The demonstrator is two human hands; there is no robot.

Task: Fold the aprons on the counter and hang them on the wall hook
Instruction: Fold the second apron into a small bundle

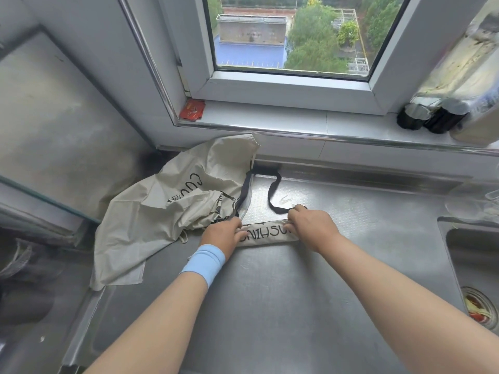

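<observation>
Narrow beige apron roll [266, 234] — matte steel counter [270, 306]

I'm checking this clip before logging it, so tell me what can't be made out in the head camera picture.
Head view:
- The wall hook: outside the frame.
- Print on the folded apron: the left hand and right hand grip it, covering both ends.
- Lettering on the crumpled apron: mostly hidden by its own folds.
- Labels of the bottles on the sill: blurred, cut off by the right edge.
</observation>
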